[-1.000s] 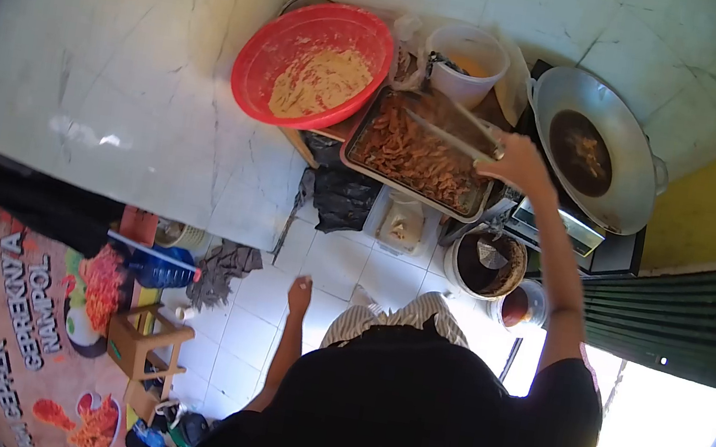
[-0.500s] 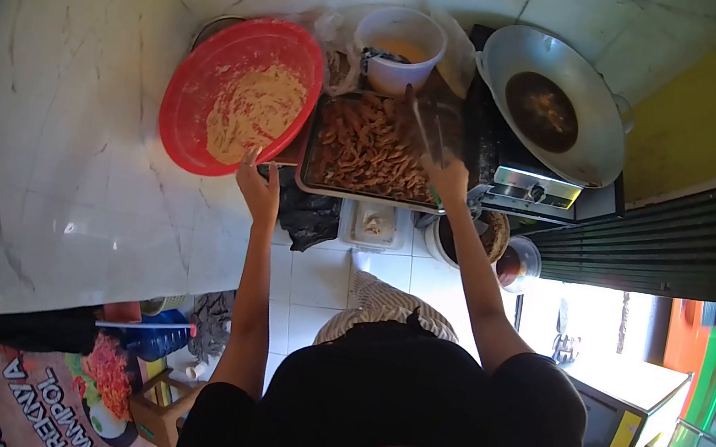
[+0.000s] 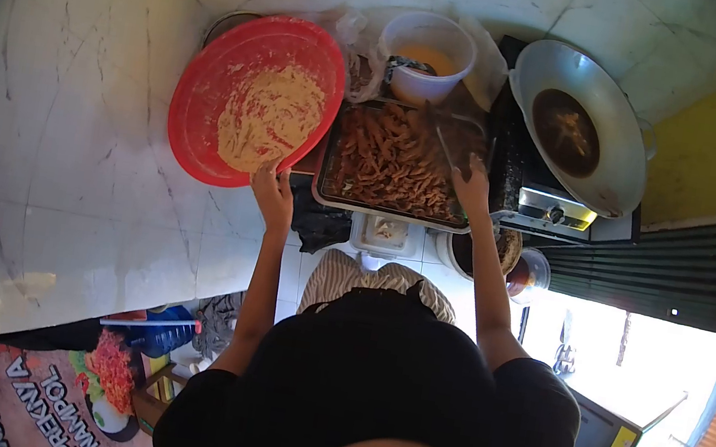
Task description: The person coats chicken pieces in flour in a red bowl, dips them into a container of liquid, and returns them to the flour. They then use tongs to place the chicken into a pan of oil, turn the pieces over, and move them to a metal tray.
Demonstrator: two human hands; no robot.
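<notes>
My left hand [image 3: 272, 199] grips the near rim of a red plastic basin [image 3: 193, 120] that holds pale, floury batter [image 3: 272, 118]. To its right sits a metal tray [image 3: 392, 215] heaped with browned fried strips [image 3: 391, 155]. Metal tongs [image 3: 445, 141] lie over the tray's right side. Close beside them is my right hand [image 3: 472, 190], open, its fingers stretched out at the tray's right edge.
Right of the tray, a wok [image 3: 613, 160] of dark oil with pieces in it stands on a gas stove [image 3: 554, 214]. A white tub [image 3: 425, 87] with yellowish contents is behind the tray. Below are a black plastic bag [image 3: 321, 223] and a clear container [image 3: 383, 238].
My right hand has loosened from the tongs, which now rest over the tray, and its fingers have spread. My left hand stays at the basin's rim. The whole view has shifted slightly.
</notes>
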